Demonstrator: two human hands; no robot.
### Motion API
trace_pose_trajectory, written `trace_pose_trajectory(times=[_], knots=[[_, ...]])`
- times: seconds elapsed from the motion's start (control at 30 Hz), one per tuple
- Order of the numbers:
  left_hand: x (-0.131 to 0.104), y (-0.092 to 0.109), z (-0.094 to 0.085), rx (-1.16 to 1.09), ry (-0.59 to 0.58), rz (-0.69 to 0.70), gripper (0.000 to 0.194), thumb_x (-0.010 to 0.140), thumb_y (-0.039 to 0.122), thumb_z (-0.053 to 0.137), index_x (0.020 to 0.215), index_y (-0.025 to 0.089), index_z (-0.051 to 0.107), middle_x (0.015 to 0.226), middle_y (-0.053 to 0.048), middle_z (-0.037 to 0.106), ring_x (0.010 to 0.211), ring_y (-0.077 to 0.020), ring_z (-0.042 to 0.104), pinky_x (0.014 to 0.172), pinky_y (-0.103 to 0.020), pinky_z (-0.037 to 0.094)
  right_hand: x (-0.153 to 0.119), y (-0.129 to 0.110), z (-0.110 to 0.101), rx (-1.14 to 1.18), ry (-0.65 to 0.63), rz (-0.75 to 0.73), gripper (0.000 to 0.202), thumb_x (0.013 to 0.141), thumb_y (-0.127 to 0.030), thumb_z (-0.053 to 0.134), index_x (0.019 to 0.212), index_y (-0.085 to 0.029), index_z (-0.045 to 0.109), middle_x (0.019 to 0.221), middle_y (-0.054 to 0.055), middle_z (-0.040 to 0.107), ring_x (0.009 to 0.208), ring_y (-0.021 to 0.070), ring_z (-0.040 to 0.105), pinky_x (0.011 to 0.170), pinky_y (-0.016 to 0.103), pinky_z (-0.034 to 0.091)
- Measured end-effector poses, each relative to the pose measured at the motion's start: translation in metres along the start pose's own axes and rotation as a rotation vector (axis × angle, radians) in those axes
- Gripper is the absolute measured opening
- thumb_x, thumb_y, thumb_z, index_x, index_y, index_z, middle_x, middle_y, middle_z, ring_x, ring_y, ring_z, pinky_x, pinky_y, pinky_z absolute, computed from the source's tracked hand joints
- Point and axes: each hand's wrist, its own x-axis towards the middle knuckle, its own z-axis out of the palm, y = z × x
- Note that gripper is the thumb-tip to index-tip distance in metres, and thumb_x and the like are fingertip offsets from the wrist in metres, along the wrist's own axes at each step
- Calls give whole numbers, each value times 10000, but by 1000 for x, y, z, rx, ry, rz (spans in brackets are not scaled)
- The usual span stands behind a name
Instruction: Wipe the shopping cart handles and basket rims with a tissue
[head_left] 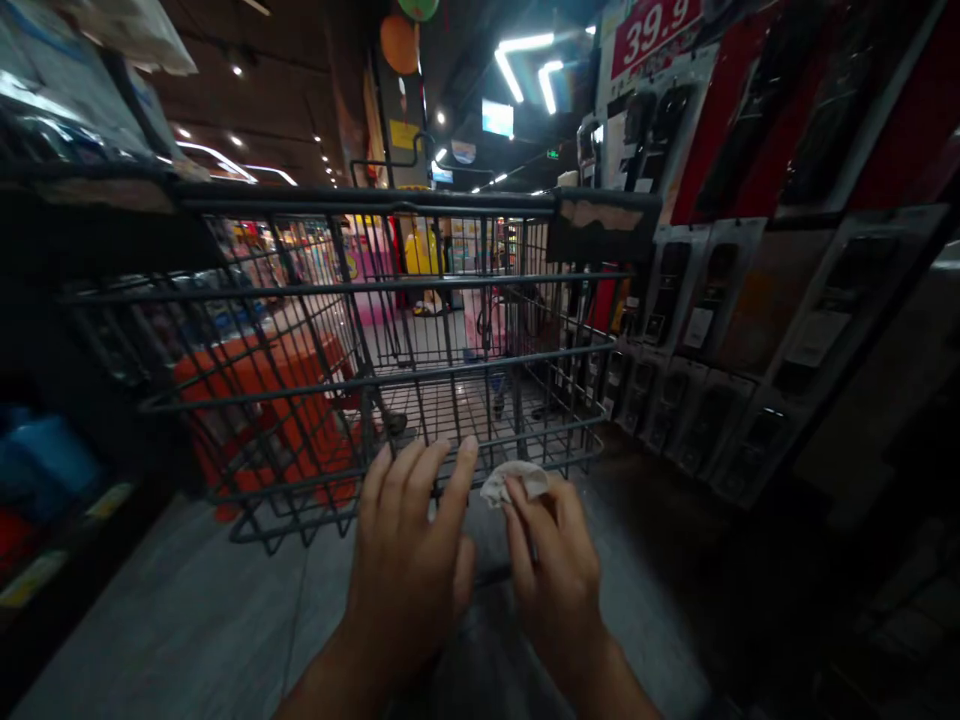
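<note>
One crumpled whitish cloth, lower centre: right hand pinches it; left hand spreads fingers near dark metal-wire cart. Cloth-handling step, apparently; next move calls for steady pinch.

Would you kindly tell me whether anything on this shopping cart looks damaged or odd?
Yes: the shopping cart's right black panel bears a ragged tan patch, perhaps torn covering or label residue, and its left black panel shows a similar one.

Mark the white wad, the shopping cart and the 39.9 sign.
White wad [497, 483]: head view, its crumpled left side.
Shopping cart [420, 377]: head view, a bar of its near wall.
39.9 sign [655, 36]: head view, its printed face.
</note>
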Motion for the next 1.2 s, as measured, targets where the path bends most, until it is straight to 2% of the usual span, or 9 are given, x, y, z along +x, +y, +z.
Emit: trace_pose_trajectory(times=[0.2, 0.37, 0.5, 0.6, 0.73, 0.8, 0.93, 1.03, 1.2], knots=[[-14, -5, -8, -2, 0, -73, 596, 814, 177, 511, 1401, 187, 411, 1301, -130, 553, 1269, -265, 487, 1182, -507, 152, 12, 7, -13, -56, 67, -118, 332, 900, -24, 523, 1163, -193, 634, 1004, 80, 611, 927, 165, 642, 778, 289, 576], [-30, -36, -14, 151, 72, -144, 683, 758, 183, 622, 1405, 214, 403, 1208, -158, 518, 1201, -332, 493, 1117, -588, 257, 23, 21, -38, -169, 190, -84, 262, 884, -57, 557, 1078, -198, 663, 919, 57, 605, 841, 162, 626, 698, 290, 563], [-32, -54, -16, 135, 49, -86, 696, 771, 110, 594, 1422, 212, 368, 1138, -138, 541, 1117, -297, 532, 1107, -579, 280, 30, 30, -48, -259, 336, 20, 169, 880, -151, 596, 1019, -192, 681, 889, 45, 602, 801, 162, 615, 652, 278, 531], [-32, -53, -17, 120, 50, -50, 656, 771, 102, 586, 1396, 157, 392, 1141, -161, 525, 1113, -301, 519, 1092, -555, 312, 33, 29, -39, -193, 376, 97, 238, 876, -182, 608, 1113, -183, 626, 961, 63, 627, 882, 186, 630, 720, 307, 532], [-32, -45, -18, 99, 32, -92, 622, 774, 103, 564, 1374, 134, 405, 1173, -170, 496, 1156, -307, 485, 1103, -538, 302, 33, 19, -23, -193, 303, 29, 167, 901, -143, 544, 1045, -182, 618, 921, 59, 628, 881, 186, 625, 753, 325, 527], [-33, -43, -18, 96, 28, -109, 641, 775, 105, 556, 1393, 141, 388, 1188, -168, 486, 1175, -306, 472, 1111, -535, 296, 31, 13, -17, -200, 290, -11, 145, 905, -120, 529, 991, -190, 622, 896, 54, 617, 865, 180, 620, 732, 316, 527], [-38, -45, -18, 120, 23, -115, 730, 777, 132, 560, 1459, 184, 306, 1222, -165, 471, 1194, -316, 458, 1115, -561, 293, 22, 1, -4, -150, 240, -43, 198, 906, -82, 522, 1042, -194, 612, 929, 66, 626, 865, 171, 636, 716, 293, 542], [-41, -49, -17, 127, 12, -118, 769, 782, 161, 570, 1485, 208, 263, 1232, -172, 470, 1177, -330, 468, 1099, -598, 302, 14, -5, 11, -132, 228, -22, 198, 917, -103, 515, 1049, -198, 628, 938, 81, 643, 880, 189, 654, 716, 300, 556], [-42, -54, -17, 124, 15, -110, 783, 788, 188, 580, 1495, 244, 248, 1218, -181, 485, 1158, -364, 481, 1061, -656, 324, 5, -17, 32, -161, 188, -113, 239, 936, -116, 475, 1075, -205, 648, 908, 79, 688, 871, 204, 680, 681, 284, 567]])
